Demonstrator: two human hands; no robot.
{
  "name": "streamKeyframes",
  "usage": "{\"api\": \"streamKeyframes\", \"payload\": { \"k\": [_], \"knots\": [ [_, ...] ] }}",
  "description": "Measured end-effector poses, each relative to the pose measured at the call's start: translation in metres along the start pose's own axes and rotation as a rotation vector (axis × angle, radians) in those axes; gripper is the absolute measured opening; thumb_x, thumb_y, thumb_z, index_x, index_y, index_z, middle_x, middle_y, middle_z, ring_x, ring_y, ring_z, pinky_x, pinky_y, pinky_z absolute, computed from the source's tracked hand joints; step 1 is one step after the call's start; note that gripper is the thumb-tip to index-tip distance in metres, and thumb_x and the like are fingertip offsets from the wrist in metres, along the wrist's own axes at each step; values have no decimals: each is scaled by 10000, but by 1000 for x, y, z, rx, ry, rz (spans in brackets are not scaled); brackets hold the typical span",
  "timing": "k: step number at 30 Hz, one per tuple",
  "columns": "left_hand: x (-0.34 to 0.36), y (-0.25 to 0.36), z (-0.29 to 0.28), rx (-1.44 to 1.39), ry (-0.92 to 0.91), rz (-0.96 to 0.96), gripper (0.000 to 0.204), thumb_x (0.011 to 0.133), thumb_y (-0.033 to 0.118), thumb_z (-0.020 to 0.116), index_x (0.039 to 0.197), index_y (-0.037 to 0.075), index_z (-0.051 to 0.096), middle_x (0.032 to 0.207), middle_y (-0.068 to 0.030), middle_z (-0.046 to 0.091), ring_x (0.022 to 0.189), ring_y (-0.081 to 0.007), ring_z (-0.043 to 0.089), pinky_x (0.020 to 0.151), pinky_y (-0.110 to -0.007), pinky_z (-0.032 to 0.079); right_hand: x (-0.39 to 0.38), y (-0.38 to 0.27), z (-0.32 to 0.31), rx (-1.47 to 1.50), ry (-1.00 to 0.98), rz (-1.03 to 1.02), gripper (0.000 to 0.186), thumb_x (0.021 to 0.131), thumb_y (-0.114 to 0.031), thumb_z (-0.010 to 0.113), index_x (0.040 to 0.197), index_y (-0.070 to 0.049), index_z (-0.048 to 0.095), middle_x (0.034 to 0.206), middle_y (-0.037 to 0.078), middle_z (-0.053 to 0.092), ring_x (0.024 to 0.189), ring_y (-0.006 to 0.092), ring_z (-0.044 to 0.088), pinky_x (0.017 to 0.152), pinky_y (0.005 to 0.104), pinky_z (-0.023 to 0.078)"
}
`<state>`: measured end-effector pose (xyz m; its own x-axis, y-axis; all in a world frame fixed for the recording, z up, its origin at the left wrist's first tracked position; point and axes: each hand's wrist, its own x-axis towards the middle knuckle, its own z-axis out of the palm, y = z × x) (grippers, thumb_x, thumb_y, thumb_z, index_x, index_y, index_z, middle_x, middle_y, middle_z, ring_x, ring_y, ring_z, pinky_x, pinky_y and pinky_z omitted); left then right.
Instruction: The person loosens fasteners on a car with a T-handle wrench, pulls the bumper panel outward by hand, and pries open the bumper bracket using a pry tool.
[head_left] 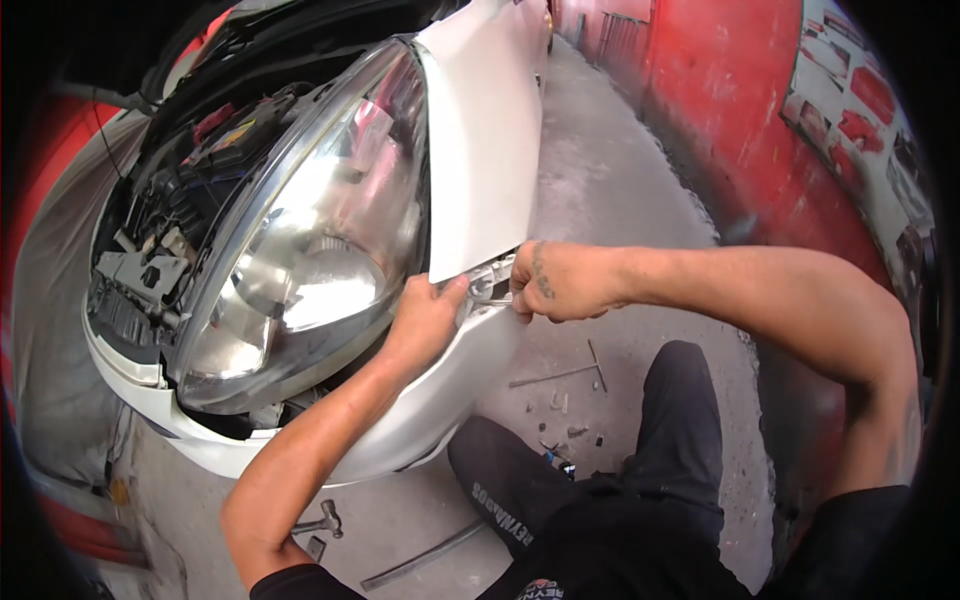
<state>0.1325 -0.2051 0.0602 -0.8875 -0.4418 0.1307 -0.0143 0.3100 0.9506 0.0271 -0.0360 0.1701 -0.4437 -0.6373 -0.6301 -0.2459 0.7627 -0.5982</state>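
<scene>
A white car's front corner is before me, with a large clear headlight [330, 250] between the white fender [485, 130] and the white bumper [440, 385]. At the gap where fender and bumper meet, my left hand [425, 322] is closed, its thumb raised beside the bracket; its other fingertips are partly hidden. Just right of it, my right hand [562, 282] is closed round a slim, shiny metal tool [492, 299], likely a wrench, whose end reaches into the gap. A pale bracket [488, 274] shows under the fender's lower tip.
The engine bay [200, 190] stands uncovered at left. On the floor lie a hammer [322, 522], a flat bar [425, 556], a thin T-shaped rod [560, 376] and several small parts [575, 432] between my knees. A red wall [735, 110] runs along the right.
</scene>
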Motion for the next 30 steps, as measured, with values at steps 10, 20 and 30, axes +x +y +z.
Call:
{"api": "streamKeyframes", "payload": {
  "k": [10,20,30],
  "knots": [
    [2,5,0,130,0,-10,317,1036,229,587,984,-58,709,785,-28,673,686,-87,522,613,-311,441,17,44,49,-85,381,-526,247,925,-139,602,912,84,706,690,135,651,661,206,632,636,373,511],
    [8,7,-10,72,-74,-167,337,975,227,598,932,-94,690,754,-83,660,697,-147,561,679,-364,466,2,22,20,-810,376,-603,261,851,-93,613,1063,53,657,807,279,685,806,450,686,727,508,546],
    [4,-2,-12,34,-150,5,334,837,68,535,1081,-96,693,965,-109,730,894,-162,623,820,-357,500,-7,-17,62,-1294,418,-585,252,794,-72,661,1035,-4,687,805,155,726,808,341,735,663,435,577]
  ]
}}
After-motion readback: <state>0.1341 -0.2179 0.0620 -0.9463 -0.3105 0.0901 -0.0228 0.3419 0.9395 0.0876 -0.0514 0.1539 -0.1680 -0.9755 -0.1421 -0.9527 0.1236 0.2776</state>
